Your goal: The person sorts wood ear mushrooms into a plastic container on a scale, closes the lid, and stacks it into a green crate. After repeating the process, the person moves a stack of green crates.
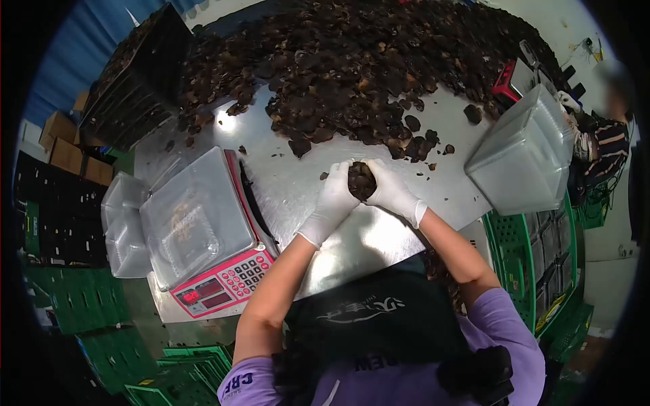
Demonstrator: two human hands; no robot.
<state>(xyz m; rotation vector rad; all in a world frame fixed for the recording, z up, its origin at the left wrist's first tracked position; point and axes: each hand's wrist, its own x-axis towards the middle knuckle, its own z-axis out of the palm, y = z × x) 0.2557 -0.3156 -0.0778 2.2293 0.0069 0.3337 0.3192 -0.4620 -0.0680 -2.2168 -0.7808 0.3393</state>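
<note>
My left hand (pixel 336 192) and my right hand (pixel 394 190), both in white gloves, are cupped together over the near part of the steel table. Between them they grip a clump of dark brown mushrooms (pixel 361 181), pressed from both sides. Beyond my hands a large heap of the same dark, flat mushrooms (pixel 352 74) covers the back of the table. To the left stands a red digital scale (pixel 223 284) with a keypad, and on its pan lies a clear plastic container (pixel 193 230).
Nested clear plastic containers (pixel 521 152) stand at the right table edge, with green crates (pixel 514 264) below. More clear containers (pixel 125 233) are left of the scale. A black crate (pixel 139 81) tilts at back left. Another person (pixel 599 145) is at far right, near a second red scale (pixel 506 82).
</note>
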